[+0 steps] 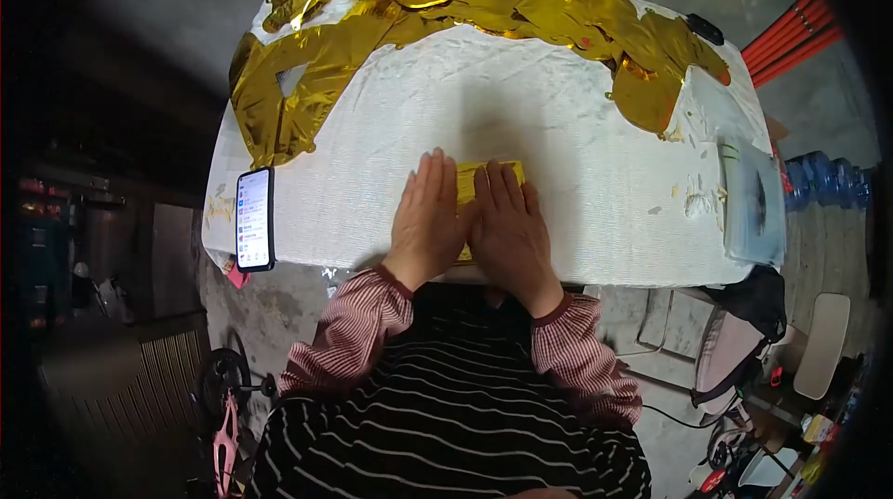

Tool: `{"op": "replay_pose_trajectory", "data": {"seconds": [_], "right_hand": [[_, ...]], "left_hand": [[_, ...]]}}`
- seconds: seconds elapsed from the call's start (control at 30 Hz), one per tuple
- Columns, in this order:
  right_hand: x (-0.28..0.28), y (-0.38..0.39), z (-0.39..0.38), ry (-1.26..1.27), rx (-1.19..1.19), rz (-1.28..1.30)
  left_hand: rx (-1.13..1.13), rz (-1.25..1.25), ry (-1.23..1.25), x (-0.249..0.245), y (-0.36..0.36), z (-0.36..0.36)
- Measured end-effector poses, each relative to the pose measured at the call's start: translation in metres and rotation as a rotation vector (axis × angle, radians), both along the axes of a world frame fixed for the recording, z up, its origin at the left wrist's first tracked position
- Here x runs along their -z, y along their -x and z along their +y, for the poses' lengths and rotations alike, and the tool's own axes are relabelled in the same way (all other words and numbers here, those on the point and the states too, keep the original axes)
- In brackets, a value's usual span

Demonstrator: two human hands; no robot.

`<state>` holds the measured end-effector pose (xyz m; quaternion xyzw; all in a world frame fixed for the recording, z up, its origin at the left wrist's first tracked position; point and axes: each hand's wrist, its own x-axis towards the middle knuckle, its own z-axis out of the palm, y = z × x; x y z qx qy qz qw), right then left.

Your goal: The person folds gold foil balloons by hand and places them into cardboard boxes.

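Observation:
Both my hands lie flat, side by side, on a folded piece of shiny gold foil (467, 181) near the front edge of the white-covered table (391, 118). My left hand (428, 220) covers the foil's left side, its fingers straight and pointing away from me. On the right side rests my right hand (510, 234), fingers stretched out, its thumb close to the left one. Much of the foil is hidden under the palms. Flat gold foil balloons (521, 6) are spread in an arc along the table's far side.
A phone with a lit screen (254, 220) lies at the table's left edge. Clear plastic bags (752, 206) lie at the right edge, and a small black object (704, 29) at the far right corner. A chair (721, 350) stands right of me, a pink bicycle (225, 443) left.

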<state>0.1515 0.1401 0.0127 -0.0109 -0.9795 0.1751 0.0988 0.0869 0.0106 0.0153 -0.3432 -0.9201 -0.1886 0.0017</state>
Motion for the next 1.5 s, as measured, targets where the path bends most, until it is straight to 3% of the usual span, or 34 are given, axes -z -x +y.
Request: {"op": "replay_pose_trajectory", "data": {"seconds": [0.07,0.33,0.4,0.43,0.47,0.67,0.9,0.97,1.0,1.1,1.17,1.27,1.3,1.37,1.5], "right_hand": [[0.001,-0.001,-0.001,-0.013,0.009,0.038],[0.004,-0.002,-0.001,-0.007,-0.002,0.074],[0.006,-0.003,-0.001,0.014,0.012,0.061],[0.004,-0.002,-0.001,-0.013,0.002,0.074],[0.003,-0.001,0.0,-0.043,-0.011,0.092],[0.01,-0.001,0.003,-0.02,-0.014,0.055],[0.01,0.001,0.003,-0.03,-0.018,0.03],[0.012,0.001,0.003,-0.039,-0.021,0.069],[0.012,0.001,0.003,-0.045,-0.02,0.072],[0.0,-0.003,0.002,0.04,0.018,0.162],[-0.017,-0.016,0.006,0.011,-0.199,0.4],[-0.004,-0.036,0.008,0.11,-0.299,0.302],[-0.001,-0.033,0.012,0.056,-0.338,0.451],[0.0,-0.033,0.016,0.019,-0.344,0.414],[-0.015,-0.04,0.005,0.083,-0.296,0.296]], "left_hand": [[-0.061,-0.037,0.116,-0.001,-0.001,-0.009],[-0.176,-0.038,0.136,-0.014,-0.013,-0.046],[0.055,0.085,-0.077,-0.044,-0.029,-0.047],[0.189,0.006,-0.162,-0.042,-0.038,-0.049],[0.22,-0.088,-0.173,-0.043,-0.049,-0.047],[0.333,-0.005,-0.172,-0.016,-0.042,-0.064],[0.539,0.143,-0.035,-0.023,-0.025,-0.065],[0.517,0.375,0.211,-0.016,-0.03,-0.057],[0.516,0.379,0.206,-0.017,-0.029,-0.056],[0.534,0.377,0.178,-0.019,-0.024,-0.055],[0.51,0.295,0.061,-0.016,-0.022,-0.053],[0.519,0.184,-0.005,-0.028,-0.016,-0.054],[0.524,0.189,-0.012,-0.029,-0.012,-0.053],[0.493,0.039,0.045,-0.032,-0.005,-0.053],[0.44,0.033,0.046,-0.031,0.003,-0.055]]}}
